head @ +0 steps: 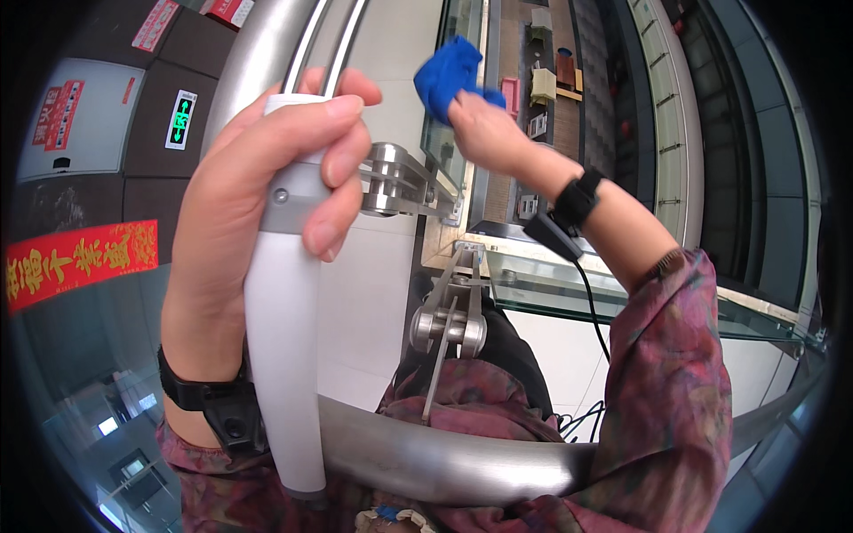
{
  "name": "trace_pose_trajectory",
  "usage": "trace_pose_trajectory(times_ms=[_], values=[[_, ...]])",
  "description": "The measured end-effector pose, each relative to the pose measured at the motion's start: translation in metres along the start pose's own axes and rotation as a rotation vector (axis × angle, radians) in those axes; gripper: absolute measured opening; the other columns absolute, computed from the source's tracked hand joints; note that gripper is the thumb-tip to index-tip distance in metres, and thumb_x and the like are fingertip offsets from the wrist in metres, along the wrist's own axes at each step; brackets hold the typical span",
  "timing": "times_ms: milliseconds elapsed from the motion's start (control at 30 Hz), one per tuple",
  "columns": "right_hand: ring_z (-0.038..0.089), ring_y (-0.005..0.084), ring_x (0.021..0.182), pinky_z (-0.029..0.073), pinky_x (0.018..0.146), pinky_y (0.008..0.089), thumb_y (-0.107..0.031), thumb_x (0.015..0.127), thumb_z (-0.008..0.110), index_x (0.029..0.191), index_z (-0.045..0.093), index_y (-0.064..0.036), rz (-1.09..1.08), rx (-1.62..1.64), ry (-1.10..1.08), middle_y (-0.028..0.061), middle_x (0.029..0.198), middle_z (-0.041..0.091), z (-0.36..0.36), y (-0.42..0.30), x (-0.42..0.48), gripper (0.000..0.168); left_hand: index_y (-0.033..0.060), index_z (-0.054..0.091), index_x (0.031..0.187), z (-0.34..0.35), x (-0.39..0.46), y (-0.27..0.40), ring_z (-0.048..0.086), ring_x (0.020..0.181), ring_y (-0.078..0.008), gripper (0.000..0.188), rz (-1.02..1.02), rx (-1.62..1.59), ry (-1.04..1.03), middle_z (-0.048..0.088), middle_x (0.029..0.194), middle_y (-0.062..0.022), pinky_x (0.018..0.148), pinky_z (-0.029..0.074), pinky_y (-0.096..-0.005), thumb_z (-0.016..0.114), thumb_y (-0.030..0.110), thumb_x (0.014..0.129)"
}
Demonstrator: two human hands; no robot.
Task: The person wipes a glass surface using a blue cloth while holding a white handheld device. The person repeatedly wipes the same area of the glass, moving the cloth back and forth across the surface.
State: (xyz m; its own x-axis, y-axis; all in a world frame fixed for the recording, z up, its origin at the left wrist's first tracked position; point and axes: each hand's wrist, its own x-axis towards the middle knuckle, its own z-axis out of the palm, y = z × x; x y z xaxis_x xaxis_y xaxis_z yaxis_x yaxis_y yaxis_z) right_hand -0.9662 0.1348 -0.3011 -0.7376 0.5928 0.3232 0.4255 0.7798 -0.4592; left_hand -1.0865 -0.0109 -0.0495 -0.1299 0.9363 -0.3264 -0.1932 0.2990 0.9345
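Observation:
My left hand (pixel 266 160) is closed around a white and grey plastic handle (pixel 283 346), from which two parallel metal rods (pixel 326 53) run up past the top edge of the view. To the right, my right hand (pixel 490 130) grips a bunched blue cloth (pixel 450 76) beside the upper glass panel of the railing (pixel 443 143). The hand and cloth are slightly blurred. Whether the cloth touches the glass, I cannot tell. Both wrists wear black straps, and a cable hangs from the right one.
A thick steel handrail (pixel 453 460) crosses low in front of my body. Steel railing brackets (pixel 450 320) join the glass near the corner. Past the glass lies a lower level with furniture (pixel 543 85). A wall with a green exit sign (pixel 180 120) stands at left.

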Motion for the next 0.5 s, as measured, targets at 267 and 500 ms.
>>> trace_pose_trajectory(times_ms=[267,500], values=[[0.056,0.0203,0.098,0.044,0.092,0.0356,-0.011,0.079,0.057,0.118,0.047,-0.004,0.579,1.414,-0.595,0.0076,0.105,0.056,-0.060,-0.013,-0.027,0.041,-0.0009,0.049,0.104,-0.023,0.008,-0.004,0.049,0.046,-0.0082,0.026,-0.029,-0.075,-0.123,0.050,0.069,-0.0011,0.043,0.038,-0.0197,0.055,0.018,0.087],[0.058,0.0244,0.103,0.046,0.095,0.0361,-0.026,0.080,0.065,0.133,0.036,0.001,0.682,1.590,-0.574,0.0148,0.116,0.055,-0.115,-0.027,-0.027,0.066,0.0000,0.047,0.102,-0.032,0.005,-0.003,0.050,0.048,-0.0074,0.023,0.030,-0.155,-0.186,0.050,0.069,-0.0012,0.042,0.040,-0.0190,0.054,0.017,0.088]])
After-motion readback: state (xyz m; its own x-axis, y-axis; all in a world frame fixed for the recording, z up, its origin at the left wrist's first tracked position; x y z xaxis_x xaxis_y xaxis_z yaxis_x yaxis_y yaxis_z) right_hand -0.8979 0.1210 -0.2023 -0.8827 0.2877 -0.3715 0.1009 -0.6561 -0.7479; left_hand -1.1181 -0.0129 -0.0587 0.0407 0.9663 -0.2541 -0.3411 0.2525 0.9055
